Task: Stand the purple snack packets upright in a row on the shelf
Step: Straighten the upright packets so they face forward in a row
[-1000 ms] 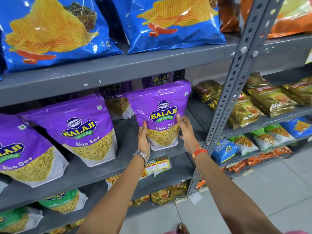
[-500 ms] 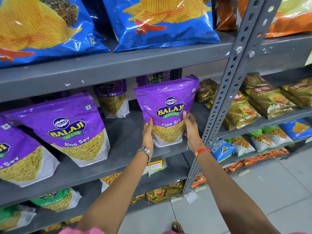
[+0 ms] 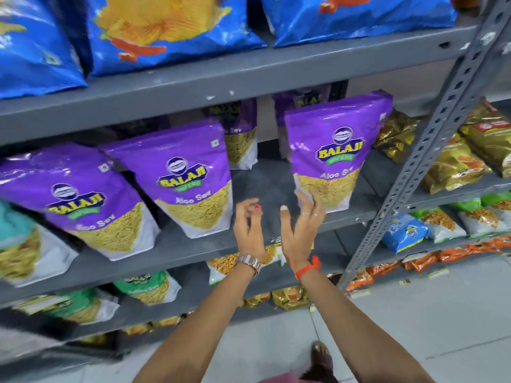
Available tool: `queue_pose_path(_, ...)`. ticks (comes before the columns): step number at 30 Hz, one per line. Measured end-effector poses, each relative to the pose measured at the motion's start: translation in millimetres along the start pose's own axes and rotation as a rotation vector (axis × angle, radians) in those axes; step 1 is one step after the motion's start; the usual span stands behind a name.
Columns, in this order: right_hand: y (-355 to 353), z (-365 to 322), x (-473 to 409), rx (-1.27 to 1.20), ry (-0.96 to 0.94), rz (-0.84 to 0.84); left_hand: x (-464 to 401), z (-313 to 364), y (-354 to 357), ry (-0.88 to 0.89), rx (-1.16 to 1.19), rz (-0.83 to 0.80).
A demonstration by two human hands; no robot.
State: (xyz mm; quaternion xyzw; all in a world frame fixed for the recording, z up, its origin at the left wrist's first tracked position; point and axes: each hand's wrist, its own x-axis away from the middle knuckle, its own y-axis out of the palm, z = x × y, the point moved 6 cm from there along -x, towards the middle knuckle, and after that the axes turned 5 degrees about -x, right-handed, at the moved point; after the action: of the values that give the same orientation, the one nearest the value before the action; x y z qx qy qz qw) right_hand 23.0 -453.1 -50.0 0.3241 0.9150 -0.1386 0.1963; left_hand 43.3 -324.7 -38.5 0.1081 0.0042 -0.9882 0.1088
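Shelf (image 3: 193, 252): grey metal, middle tier of the rack; carries the purple packets.
Right-hand purple packet (image 3: 331, 150): upright near the front edge, label forward, next to the perforated upright post (image 3: 431, 139).
Middle purple packet (image 3: 188, 175): on the same shelf, leaning back and to the left, label forward; clear gap of bare shelf between it and the right-hand purple packet.
Left purple packet (image 3: 74, 197): just beside the middle purple packet, tilted the same way; blurred.
Rear purple packets (image 3: 242, 134): two visible behind the front row, partly hidden.
Left hand (image 3: 249, 230): empty, fingers loosely curled and spread, held in front of the gap between the packets; touching nothing. Metal watch (image 3: 250, 262) on the wrist.
Right hand (image 3: 301, 228): spread wide, palm turned left, fingers extended; fingertips (image 3: 304, 197) overlap the lower left corner of the right-hand purple packet; contact cannot be confirmed, no grip. Orange thread band (image 3: 307, 268) on the wrist.
Hands, relative: close together, side by side, not touching.
Upper shelf: blue chip bags (image 3: 166, 26).
Lower shelf: green packets (image 3: 146, 283), blurred.
Neighbouring bay, right: gold packets (image 3: 456, 167).
Floor (image 3: 414, 327): grey tiles.
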Motion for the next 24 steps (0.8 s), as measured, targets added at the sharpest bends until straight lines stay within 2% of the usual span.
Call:
queue_pose_path(3, 40.2, -20.4, 12.7, -0.13, 0.017, -0.181, -4.5, 4.6, -65.3, 0.004, 0.051, 0.245)
queue_pose_path(6, 80.3, -28.7, 7.6, -0.274, 0.184, -0.348, -25.6, 8.7, -121.8, 0.057, -0.007, 0.419)
queue_pose_path(10, 121.7, -35.0, -3.4, -0.45, 0.404, -0.501, -63.7, 2.6, -142.1, -0.075, 0.054, 0.306)
queue_pose_path(15, 143.4, -29.4, -6.0, -0.501, 0.493, -0.656, -89.0, -25.4, -140.9, -0.384, 0.062, 0.128)
queue_pose_path(18, 140.1, -35.5, -4.1, -0.54, 0.48, -0.636, -89.6, -28.5, -135.6, -0.404, 0.05, 0.105)
queue_pose_path(24, 114.8, -28.8, -10.9, -0.597, 0.496, -0.509, -77.0, -19.4, -111.0, -0.304, 0.109, 0.057)
